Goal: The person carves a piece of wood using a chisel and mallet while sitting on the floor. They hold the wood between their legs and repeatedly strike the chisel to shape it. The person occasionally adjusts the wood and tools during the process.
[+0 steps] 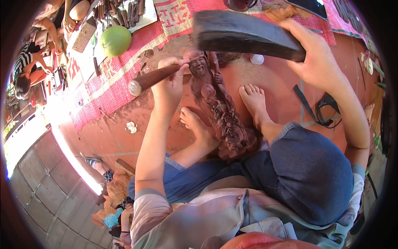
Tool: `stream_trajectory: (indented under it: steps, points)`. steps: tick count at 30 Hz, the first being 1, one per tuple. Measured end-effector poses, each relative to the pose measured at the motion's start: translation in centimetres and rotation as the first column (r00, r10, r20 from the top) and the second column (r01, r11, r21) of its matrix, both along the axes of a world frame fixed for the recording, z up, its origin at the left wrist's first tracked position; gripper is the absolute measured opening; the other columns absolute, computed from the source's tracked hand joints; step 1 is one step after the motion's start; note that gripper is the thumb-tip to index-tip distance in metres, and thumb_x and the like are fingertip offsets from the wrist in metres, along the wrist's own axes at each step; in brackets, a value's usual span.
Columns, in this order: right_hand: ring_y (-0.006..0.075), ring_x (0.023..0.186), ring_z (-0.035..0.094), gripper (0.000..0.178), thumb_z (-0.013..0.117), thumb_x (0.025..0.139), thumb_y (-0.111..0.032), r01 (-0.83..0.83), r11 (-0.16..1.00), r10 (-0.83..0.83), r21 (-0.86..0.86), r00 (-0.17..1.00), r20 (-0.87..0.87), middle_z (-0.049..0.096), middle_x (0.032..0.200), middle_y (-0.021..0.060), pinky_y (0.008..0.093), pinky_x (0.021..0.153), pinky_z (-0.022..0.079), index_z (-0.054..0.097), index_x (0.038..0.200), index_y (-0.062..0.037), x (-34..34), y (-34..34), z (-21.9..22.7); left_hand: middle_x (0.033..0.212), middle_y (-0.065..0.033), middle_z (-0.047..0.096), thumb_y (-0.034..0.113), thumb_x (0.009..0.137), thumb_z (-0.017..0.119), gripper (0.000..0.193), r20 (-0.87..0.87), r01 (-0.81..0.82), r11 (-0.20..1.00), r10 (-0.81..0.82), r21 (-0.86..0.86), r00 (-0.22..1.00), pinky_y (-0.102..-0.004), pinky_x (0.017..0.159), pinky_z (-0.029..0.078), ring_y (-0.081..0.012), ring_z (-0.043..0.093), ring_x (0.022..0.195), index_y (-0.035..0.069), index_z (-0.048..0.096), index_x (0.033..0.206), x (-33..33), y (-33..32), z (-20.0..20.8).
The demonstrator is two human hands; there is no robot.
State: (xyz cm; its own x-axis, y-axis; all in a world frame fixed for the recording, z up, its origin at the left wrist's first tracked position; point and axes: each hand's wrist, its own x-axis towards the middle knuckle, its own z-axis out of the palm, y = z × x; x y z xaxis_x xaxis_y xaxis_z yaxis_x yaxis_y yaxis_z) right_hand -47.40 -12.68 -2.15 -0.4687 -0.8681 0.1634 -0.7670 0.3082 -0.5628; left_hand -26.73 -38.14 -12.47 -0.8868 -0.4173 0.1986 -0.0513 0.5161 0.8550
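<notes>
A reddish-brown carved wooden figure (212, 97) of a bearded old man lies between my bare feet, its head away from me. My left hand (169, 88) is closed round a chisel (156, 77) with a dark wooden handle. The handle's pale butt end points to the lower left, and the blade end is hidden towards the figure's head. Above that head, my right hand (315, 62) grips one end of a heavy, dark, block-like mallet (244, 37). The mallet is raised, apart from the chisel, and its far end is slightly blurred.
A green round fruit (115, 41) sits on the pink woven mat (95, 97). Several carving tools (124, 14) lie beyond it. A white round object (257, 59) and a black strap (327, 110) are on the tiled floor. Other people (31, 68) sit at far left.
</notes>
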Motion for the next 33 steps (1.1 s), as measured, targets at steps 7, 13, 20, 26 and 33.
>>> stream_trajectory:
  steps: [7, 13, 20, 26, 33]
  points:
    - [0.0315, 0.082, 0.060, 0.048, 0.062, 0.063, 0.004, -0.392, 0.901, 0.256, -0.187, 0.827, -0.500, 0.060, 0.093, 0.0105, 0.0376, 0.065, 0.048, 0.055, 0.109, -0.0069, -0.7, -5.6, 5.4, 0.087, -0.0070, 0.067, 0.000, 0.086, 0.065, 0.005, 0.037, -0.001, 0.963, 0.011, -0.269, 0.999, -0.0232, 0.068, 0.049, -0.0102, 0.060, 0.078, -0.003, 0.065, 0.089, 0.1, 0.2, 0.4]
    - [0.0305, 0.081, 0.060, 0.044, 0.061, 0.063, 0.003, -0.256, 0.967, 0.243, 0.006, 0.908, -0.340, 0.058, 0.087, 0.0095, 0.0394, 0.068, 0.048, 0.054, 0.105, -0.0085, -0.5, -5.1, 5.1, 0.089, -0.0064, 0.066, 0.003, 0.088, 0.064, 0.010, 0.065, 0.012, 0.929, 0.014, -0.370, 0.998, -0.0246, 0.069, 0.050, -0.0125, 0.062, 0.080, -0.002, 0.063, 0.096, 0.1, -0.3, 0.0]
    - [0.0321, 0.085, 0.060, 0.044, 0.064, 0.065, -0.001, -0.167, 0.984, 0.175, 0.056, 0.968, -0.182, 0.060, 0.088, 0.0107, 0.0400, 0.070, 0.047, 0.053, 0.107, -0.0081, -1.2, -4.0, 3.6, 0.101, -0.0184, 0.064, 0.001, 0.091, 0.056, 0.015, 0.097, -0.052, 0.994, 0.043, 0.091, 0.994, -0.0370, 0.089, 0.055, -0.0248, 0.064, 0.096, -0.007, 0.053, 0.104, 0.5, -2.1, -1.2]
    - [0.0330, 0.089, 0.061, 0.048, 0.066, 0.065, -0.001, -0.139, 0.990, 0.133, -0.017, 0.970, -0.202, 0.062, 0.094, 0.0119, 0.0392, 0.071, 0.047, 0.053, 0.110, -0.0087, -1.0, -4.0, 4.3, 0.105, -0.0212, 0.063, -0.001, 0.092, 0.055, 0.010, 0.161, -0.013, 0.992, -0.008, 0.128, 0.987, -0.0354, 0.089, 0.055, -0.0235, 0.063, 0.099, -0.004, 0.051, 0.100, 0.0, -2.0, 0.5]
    - [0.0335, 0.088, 0.060, 0.047, 0.063, 0.065, 0.003, -0.167, 0.963, 0.122, -0.211, 0.969, -0.215, 0.061, 0.094, 0.0124, 0.0384, 0.071, 0.048, 0.054, 0.110, -0.0077, -0.8, -4.2, 4.1, 0.094, -0.0109, 0.062, -0.004, 0.088, 0.059, 0.011, 0.123, 0.039, 0.990, -0.056, 0.135, 0.991, -0.0300, 0.084, 0.054, -0.0198, 0.063, 0.097, -0.003, 0.052, 0.097, -0.7, -1.0, 1.5]
